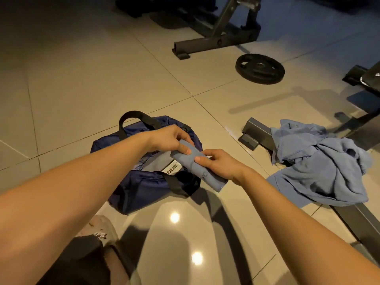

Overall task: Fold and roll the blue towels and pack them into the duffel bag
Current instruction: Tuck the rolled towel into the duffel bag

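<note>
A navy duffel bag (131, 182) with black handles lies open on the tiled floor, a white label showing inside. Just above its right end I hold a rolled blue towel (192, 161). My left hand (166, 138) grips the roll's far end with curled fingers. My right hand (218, 163) pinches the roll near its middle, thumb on top. A heap of loose blue towels (320, 163) lies crumpled to the right, partly over a bench's metal foot.
A black weight plate (260, 68) lies flat on the floor at the back right. A black gym frame (213, 40) stands behind it. A bench base (257, 130) and rail run along the right side. My knee (88, 254) is at the bottom left.
</note>
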Action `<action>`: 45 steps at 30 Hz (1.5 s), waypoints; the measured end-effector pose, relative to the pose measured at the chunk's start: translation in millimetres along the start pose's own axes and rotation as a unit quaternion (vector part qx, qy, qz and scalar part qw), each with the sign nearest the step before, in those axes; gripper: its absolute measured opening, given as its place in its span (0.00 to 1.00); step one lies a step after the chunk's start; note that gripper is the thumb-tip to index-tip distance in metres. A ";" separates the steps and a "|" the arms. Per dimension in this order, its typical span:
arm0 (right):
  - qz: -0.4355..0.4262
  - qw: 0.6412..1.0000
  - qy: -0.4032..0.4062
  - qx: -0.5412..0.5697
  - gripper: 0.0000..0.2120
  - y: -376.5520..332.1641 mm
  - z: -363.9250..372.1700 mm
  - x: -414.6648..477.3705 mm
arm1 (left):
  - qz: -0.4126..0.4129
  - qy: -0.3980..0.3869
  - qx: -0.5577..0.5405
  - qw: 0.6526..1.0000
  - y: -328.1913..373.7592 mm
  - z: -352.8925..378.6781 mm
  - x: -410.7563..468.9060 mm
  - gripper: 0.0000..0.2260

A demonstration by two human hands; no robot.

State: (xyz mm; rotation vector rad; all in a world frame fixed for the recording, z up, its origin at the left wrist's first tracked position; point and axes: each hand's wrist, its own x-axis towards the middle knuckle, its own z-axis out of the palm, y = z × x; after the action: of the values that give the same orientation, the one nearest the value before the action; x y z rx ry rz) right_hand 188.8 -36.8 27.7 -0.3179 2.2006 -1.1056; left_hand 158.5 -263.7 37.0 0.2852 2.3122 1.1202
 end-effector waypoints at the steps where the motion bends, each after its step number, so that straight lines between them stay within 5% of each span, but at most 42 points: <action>1: -0.007 1.000 0.000 0.008 0.17 -10.7 1.4 3.3 | -0.002 0.021 -0.013 1.000 -4.8 -12.0 -5.7 0.06; 5: -0.023 0.999 -0.010 0.028 0.18 -36.1 11.2 17.9 | -0.021 0.109 -0.036 0.993 -31.9 -50.1 -17.5 0.08; 11: -0.045 0.996 0.079 -0.003 0.14 -6.3 42.7 63.0 | -0.071 0.108 -0.072 0.989 -74.0 -50.2 2.8 0.11; 15: 0.013 0.989 0.148 -0.001 0.15 22.0 50.5 79.7 | -0.077 0.244 -0.116 0.960 -110.0 -51.8 30.0 0.08; 19: 0.052 0.982 0.168 -0.070 0.12 31.2 51.0 91.2 | -0.126 0.269 0.164 0.941 -147.3 -40.9 48.8 0.06; 24: 0.070 0.973 0.167 -0.141 0.13 23.4 62.3 113.4 | -0.082 0.231 0.363 0.899 -170.9 -13.7 75.5 0.17; 26: 0.088 0.969 0.161 -0.163 0.12 20.7 65.3 120.0 | -0.075 0.228 0.384 0.891 -175.6 -14.6 81.1 0.13; 28: 0.110 0.965 0.155 -0.181 0.11 17.3 65.6 126.6 | -0.076 0.255 0.333 0.904 -179.5 -23.3 85.9 0.06; 33: 0.125 0.958 0.165 -0.200 0.11 1.1 72.2 148.9 | -0.084 0.287 0.113 0.948 -177.4 -78.3 84.8 0.14; 37: 0.088 0.963 0.188 -0.170 0.08 -16.6 86.9 182.2 | -0.080 0.336 0.052 0.937 -176.4 -101.3 78.8 0.18; 42: 0.080 0.951 0.228 -0.195 0.07 -33.6 105.5 221.4 | -0.004 0.438 0.000 0.899 -165.5 -102.2 80.2 0.12; 45: 0.047 0.951 0.228 -0.202 0.08 -38.9 113.7 238.4 | 0.024 0.425 -0.010 0.905 -159.1 -109.5 84.7 0.11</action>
State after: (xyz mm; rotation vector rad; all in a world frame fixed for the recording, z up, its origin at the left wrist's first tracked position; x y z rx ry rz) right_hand 77.9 -245.5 -96.3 -0.1308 2.8260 -0.7166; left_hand 34.4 -401.3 -63.9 -0.2164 3.0396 1.4944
